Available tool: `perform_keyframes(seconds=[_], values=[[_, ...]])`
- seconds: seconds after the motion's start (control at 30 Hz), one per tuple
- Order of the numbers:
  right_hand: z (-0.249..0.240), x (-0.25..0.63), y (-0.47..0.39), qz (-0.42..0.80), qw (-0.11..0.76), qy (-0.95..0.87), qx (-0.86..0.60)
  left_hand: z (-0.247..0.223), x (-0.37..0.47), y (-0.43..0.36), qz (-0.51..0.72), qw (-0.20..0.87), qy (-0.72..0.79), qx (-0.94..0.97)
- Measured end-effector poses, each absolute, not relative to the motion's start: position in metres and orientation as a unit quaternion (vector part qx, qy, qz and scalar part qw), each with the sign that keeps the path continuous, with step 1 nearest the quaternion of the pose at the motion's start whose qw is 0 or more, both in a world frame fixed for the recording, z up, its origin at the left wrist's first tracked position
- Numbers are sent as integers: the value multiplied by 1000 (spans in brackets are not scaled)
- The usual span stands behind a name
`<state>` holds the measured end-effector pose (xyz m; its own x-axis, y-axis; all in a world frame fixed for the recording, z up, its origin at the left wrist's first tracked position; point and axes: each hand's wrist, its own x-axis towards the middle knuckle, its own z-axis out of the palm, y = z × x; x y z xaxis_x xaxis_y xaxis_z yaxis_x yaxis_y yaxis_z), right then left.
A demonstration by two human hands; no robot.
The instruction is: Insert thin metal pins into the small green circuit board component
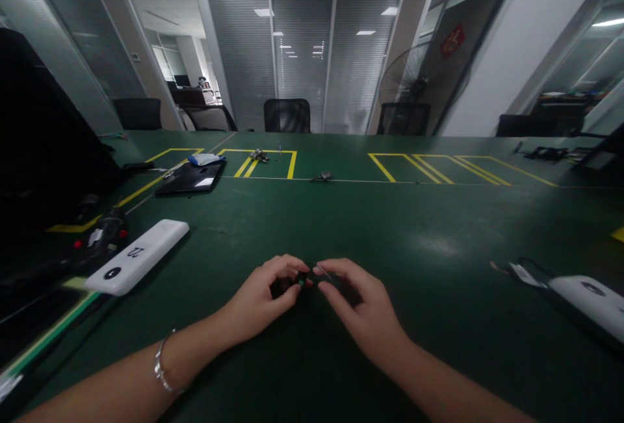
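Over a dark-green tabletop (351, 221), a bare left hand (263, 294) pinches a small black-and-green piece (302, 277); just beside it, the right hand (369, 306) curls narrowly at a thin grey rod (324, 271), its grip unclear from where I stand.

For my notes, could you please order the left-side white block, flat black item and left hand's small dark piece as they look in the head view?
1. White block
2. Flat black item
3. Small dark piece, partly covered by left hand

Green table (361, 215) lies free ahead, white block (155, 244) leftward.
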<state>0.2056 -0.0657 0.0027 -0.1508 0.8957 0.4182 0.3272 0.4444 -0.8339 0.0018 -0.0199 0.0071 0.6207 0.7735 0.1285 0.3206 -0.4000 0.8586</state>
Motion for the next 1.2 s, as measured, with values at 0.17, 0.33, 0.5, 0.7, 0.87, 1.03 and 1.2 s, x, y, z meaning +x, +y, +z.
perform_keyframes(seconds=[0.17, 0.33, 0.5, 0.7, 0.87, 1.03, 1.2], values=[[1, 206, -62, 282, 485, -694, -452, 6, 1, -20, 232, 311, 345, 855], [-1, 205, -61, 280, 473, -697, -460, 6, 2, -20, 212, 274, 321, 881], [-1, 206, -60, 270, 453, -698, -484, 5, 3, -19, 204, 252, 321, 890], [2, 207, -61, 257, 418, -711, -503, 4, 2, -19, 247, 283, 355, 856], [3, 207, -62, 206, 398, -738, -505, 3, 1, -19, 243, 269, 375, 853], [2, 207, -63, 154, 364, -760, -516, 1, 1, -19, 258, 261, 380, 849], [1, 206, -62, 131, 351, -764, -526, 4, 1, -20, 285, 279, 382, 834]])
